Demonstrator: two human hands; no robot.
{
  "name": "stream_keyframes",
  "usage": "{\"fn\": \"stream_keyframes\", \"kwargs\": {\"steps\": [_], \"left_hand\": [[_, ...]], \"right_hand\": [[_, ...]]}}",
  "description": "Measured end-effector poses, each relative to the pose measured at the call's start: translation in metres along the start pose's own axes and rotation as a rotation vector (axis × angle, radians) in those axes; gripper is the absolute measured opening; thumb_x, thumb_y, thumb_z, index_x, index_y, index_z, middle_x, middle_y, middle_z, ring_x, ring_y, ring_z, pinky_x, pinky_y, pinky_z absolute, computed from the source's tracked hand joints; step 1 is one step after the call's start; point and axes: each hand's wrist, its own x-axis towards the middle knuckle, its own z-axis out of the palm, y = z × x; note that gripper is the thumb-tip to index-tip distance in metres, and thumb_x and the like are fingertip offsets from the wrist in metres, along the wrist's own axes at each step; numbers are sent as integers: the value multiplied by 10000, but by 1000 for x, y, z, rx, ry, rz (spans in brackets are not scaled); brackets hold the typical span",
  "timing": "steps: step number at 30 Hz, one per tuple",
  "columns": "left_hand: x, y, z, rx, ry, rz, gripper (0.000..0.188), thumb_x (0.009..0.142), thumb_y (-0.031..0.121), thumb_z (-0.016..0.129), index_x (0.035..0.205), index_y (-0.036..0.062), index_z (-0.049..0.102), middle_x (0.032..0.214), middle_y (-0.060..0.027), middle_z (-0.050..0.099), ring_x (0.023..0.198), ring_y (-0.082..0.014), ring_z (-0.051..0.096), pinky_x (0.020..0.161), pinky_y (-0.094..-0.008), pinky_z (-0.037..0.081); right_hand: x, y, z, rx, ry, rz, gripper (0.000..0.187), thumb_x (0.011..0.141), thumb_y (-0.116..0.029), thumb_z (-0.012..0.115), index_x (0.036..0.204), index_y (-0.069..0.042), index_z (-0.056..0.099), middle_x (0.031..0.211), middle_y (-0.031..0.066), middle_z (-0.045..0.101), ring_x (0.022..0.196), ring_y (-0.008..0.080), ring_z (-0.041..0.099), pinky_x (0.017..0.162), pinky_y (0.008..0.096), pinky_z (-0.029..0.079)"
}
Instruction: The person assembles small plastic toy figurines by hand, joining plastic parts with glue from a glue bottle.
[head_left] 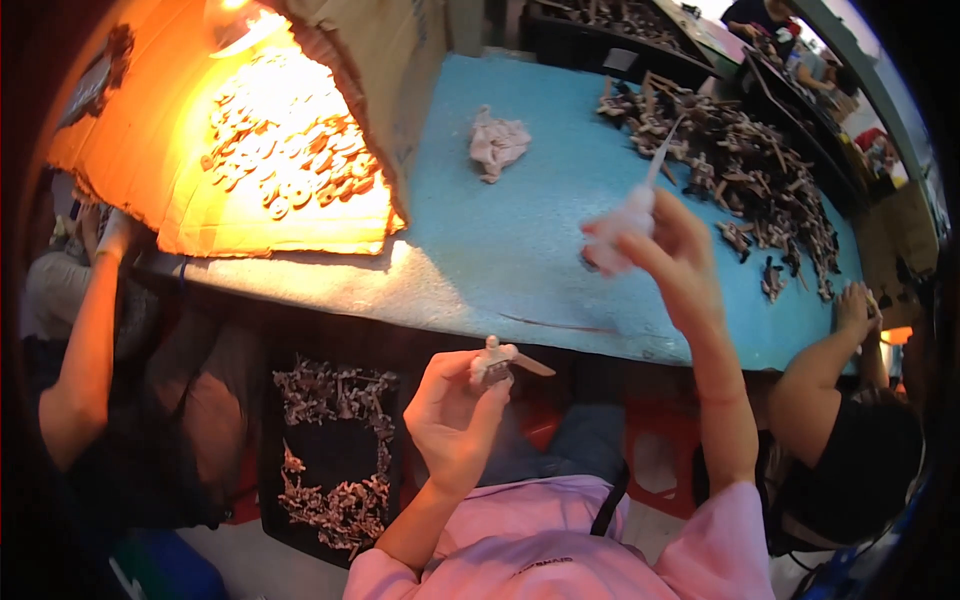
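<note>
Just in front of the table's near edge, my left hand (447,425) pinches a small beige figurine (491,362) between thumb and fingertips. A thin, flat tan piece sticks out from its right side. My right hand (690,262) is raised over the blue table top (560,270), its fingers wrapped around a white squeeze bottle (628,222). The bottle is smeared by motion, and its long thin nozzle points up and away to the right. Nothing links the bottle and the figurine; they are well apart.
A crumpled pale cloth (497,143) lies on the table. Piled figurines (765,185) cover its right side. Brightly lit ring-shaped pieces lie in a cardboard box (290,243) at left. A black crate (335,445) with figurines stands below. Co-workers' arms (85,345) flank both sides.
</note>
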Motion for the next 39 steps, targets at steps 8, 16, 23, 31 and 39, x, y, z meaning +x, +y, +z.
{"fn": "stream_keyframes", "kwargs": {"steps": [8, 16, 23, 31, 39], "left_hand": [[3, -8, 0, 570, 100, 575, 306, 696, -106, 640, 974, -27, 539, 927, -130, 522, 784, -152, 528, 669, -220, 449], [6, -12, -8, 720, 103, 743, 347, 682, -68, 658, 1001, -1, 538, 946, -131, 539, 748, -220, 598, 629, -282, 509], [6, -11, -14, 730, 85, 766, 362, 692, -66, 656, 1023, 6, 528, 979, -117, 525, 780, -206, 580, 645, -269, 504], [5, -13, -15, 688, 84, 765, 356, 698, -61, 655, 1025, -2, 528, 986, -113, 518, 799, -211, 577, 645, -266, 507], [3, -13, -17, 693, 80, 769, 342, 705, -50, 657, 1019, -9, 528, 986, -115, 512, 797, -214, 580, 642, -266, 508]], "right_hand": [[-92, -30, 8, -372, 49, -199, 262, 598, -139, 754, 752, 17, 609, 631, 81, 578, 533, 118, 494, 472, 250, 348], [-97, -36, 19, -449, -39, -456, 316, 534, -150, 809, 737, -9, 612, 526, 56, 525, 398, 166, 429, 376, 250, 299], [-98, -32, 33, -608, 34, -498, 404, 644, -387, 724, 637, -16, 565, 467, 26, 484, 369, 141, 389, 362, 248, 264], [-97, -37, 35, -656, -8, -520, 384, 627, -365, 734, 642, -20, 566, 463, 18, 471, 366, 138, 388, 357, 244, 260], [-98, -38, 37, -665, -32, -531, 375, 614, -344, 748, 662, -19, 568, 467, 18, 469, 357, 135, 365, 348, 245, 248]]}}
